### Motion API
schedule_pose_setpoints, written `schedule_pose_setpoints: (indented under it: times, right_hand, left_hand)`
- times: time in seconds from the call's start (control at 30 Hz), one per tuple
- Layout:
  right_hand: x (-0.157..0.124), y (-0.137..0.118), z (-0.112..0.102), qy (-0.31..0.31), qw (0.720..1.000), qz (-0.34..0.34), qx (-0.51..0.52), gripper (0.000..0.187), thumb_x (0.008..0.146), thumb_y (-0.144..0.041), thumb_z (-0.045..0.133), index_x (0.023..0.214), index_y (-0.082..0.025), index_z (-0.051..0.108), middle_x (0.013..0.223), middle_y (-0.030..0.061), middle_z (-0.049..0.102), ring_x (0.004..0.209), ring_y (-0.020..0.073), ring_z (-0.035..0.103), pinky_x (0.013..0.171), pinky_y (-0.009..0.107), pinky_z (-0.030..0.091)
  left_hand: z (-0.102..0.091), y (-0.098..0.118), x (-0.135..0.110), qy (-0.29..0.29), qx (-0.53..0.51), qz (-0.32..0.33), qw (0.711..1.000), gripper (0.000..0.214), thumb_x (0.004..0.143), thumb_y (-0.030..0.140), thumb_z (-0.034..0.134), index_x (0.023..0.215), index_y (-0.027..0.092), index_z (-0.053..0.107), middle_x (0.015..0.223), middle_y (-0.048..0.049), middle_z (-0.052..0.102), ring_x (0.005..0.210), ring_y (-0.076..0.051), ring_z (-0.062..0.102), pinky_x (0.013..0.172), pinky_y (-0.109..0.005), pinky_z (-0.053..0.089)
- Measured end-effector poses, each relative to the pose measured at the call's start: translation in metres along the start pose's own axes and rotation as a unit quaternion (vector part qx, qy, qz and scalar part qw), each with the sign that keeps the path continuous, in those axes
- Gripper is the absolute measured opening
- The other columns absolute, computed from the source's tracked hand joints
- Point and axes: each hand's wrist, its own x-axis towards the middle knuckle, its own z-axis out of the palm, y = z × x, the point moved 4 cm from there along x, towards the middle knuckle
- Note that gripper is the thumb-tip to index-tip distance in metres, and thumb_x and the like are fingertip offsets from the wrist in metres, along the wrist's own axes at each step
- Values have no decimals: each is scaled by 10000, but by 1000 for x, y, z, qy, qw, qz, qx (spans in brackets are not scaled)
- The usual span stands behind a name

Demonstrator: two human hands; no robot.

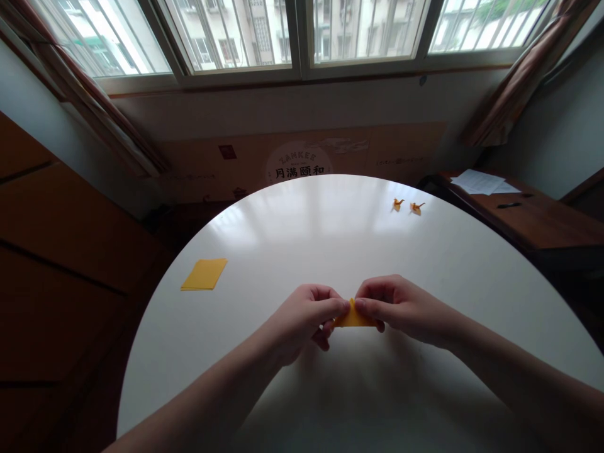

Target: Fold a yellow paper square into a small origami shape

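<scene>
A small folded piece of yellow paper is held up between both hands, over the near half of the white round table. My left hand pinches its left side, thumb on top and fingers curled beneath. On the other side my right hand grips it the same way, its thumb close to the left thumb at the upper edge. The paper narrows to a point between the thumbs and has a straight lower edge. Parts of it are covered by the fingers.
A stack of yellow paper squares lies at the table's left. Two folded paper cranes stand at the far right. Beyond the table's right edge, white sheets rest on a brown wooden desk. Windows line the far wall.
</scene>
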Motion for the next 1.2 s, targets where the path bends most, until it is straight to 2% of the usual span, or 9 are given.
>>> schedule_pose_setpoints:
  times: [0.13,0.4,0.5,0.6,0.7,0.8,0.87,1.03,1.2]
  right_hand:
    - [0,-3,-1,17,1000,-15,-9,227,865,-383,737,887,-158,747,772,39,677,704,156,590,617,252,463]
    - [-7,-15,0,91,989,-84,-77,146,878,-335,735,839,-195,755,737,17,700,626,131,570,536,230,427]
    - [-12,-23,0,123,967,-176,-139,40,879,-227,732,846,-204,735,775,14,696,678,137,602,584,237,468]
    - [-20,-34,0,166,907,-317,-221,65,873,-144,730,861,-208,731,867,35,655,798,158,611,685,272,502]
    - [-27,-41,-1,205,858,-389,-268,82,888,-139,720,845,-208,733,831,27,567,779,153,569,654,273,480]
    - [-27,-43,-1,188,855,-408,-259,93,900,-124,704,844,-198,712,796,22,581,753,151,559,639,274,481]
    - [-25,-43,0,167,859,-413,-250,95,897,-111,704,853,-195,701,816,32,636,790,165,584,685,296,511]
    - [-22,-37,1,165,879,-386,-227,102,913,-135,683,949,-230,696,912,49,700,864,198,632,759,342,545]
    - [-16,-23,-6,202,947,-215,-128,108,965,-286,621,1050,-232,659,966,64,701,886,213,654,778,344,538]
  left_hand:
    - [0,8,-4,32,103,71,992,187,750,329,698,704,150,674,580,15,564,515,-104,496,422,-191,432]
    - [4,25,-22,117,272,293,909,82,835,195,664,788,178,729,690,-7,678,618,-123,590,554,-217,480]
    - [7,29,-30,132,280,378,873,74,836,154,669,794,173,726,739,-24,684,637,-126,611,574,-223,513]
    - [9,36,-41,135,260,451,843,65,859,168,671,839,171,733,850,-57,696,717,-142,641,616,-239,548]
    - [5,37,-42,138,201,416,876,105,891,243,671,958,184,726,962,-74,693,788,-160,656,623,-250,562]
    - [4,30,-30,64,105,283,951,287,889,346,692,1133,195,678,1010,-88,693,838,-189,662,588,-251,558]
    - [6,24,-22,-2,33,206,978,411,838,372,748,1184,173,648,937,-81,694,804,-195,657,552,-243,543]
    - [7,21,-14,0,-59,160,985,500,725,268,836,1163,136,633,770,-17,655,638,-136,606,505,-222,515]
    - [1,19,-15,89,-96,175,976,402,751,190,763,1123,146,615,785,-13,678,613,-125,627,529,-233,543]
